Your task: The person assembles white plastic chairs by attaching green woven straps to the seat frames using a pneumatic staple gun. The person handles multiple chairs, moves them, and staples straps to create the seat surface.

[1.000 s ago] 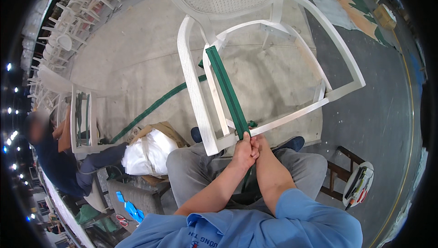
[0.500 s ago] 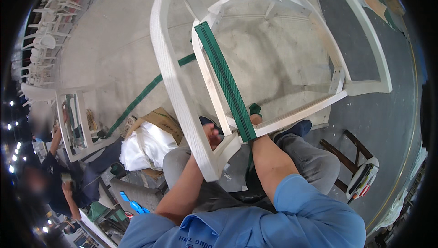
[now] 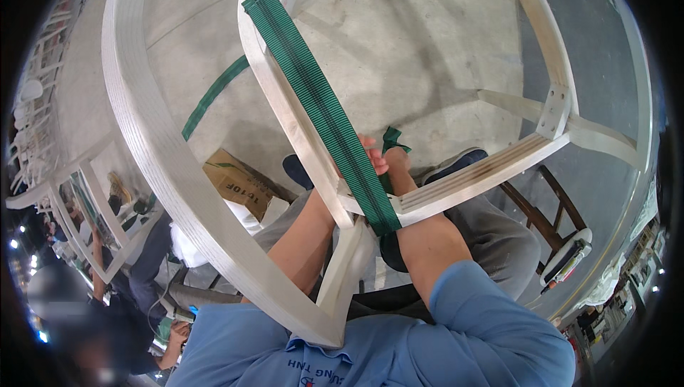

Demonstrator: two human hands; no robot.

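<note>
A white wooden chair frame (image 3: pixel 164 152) fills the space before me, tilted over my lap. A wide green webbing strap (image 3: pixel 313 106) runs along its left seat rail down to the near corner. My left hand (image 3: pixel 372 155) reaches through under the strap, partly hidden by it; its visible fingers are apart, with nothing seen in them. Beside it, inside the frame, my right hand (image 3: pixel 399 162) is closed round a loose, bunched green webbing end (image 3: pixel 392 139). The right forearm passes beneath the near rail (image 3: pixel 484 173).
More green webbing (image 3: pixel 214 95) trails on the floor at left. An open cardboard box (image 3: pixel 239 182) with white wrapping stands left of my legs. A dark-legged stool (image 3: pixel 566 255) with tools on its seat is at right. Another person (image 3: pixel 128 316) works beside a white chair frame (image 3: pixel 107 209).
The chair frame has come nearer and shifted left. My left hand has moved right, from beside the frame's left rail to under the strap, near my right hand.
</note>
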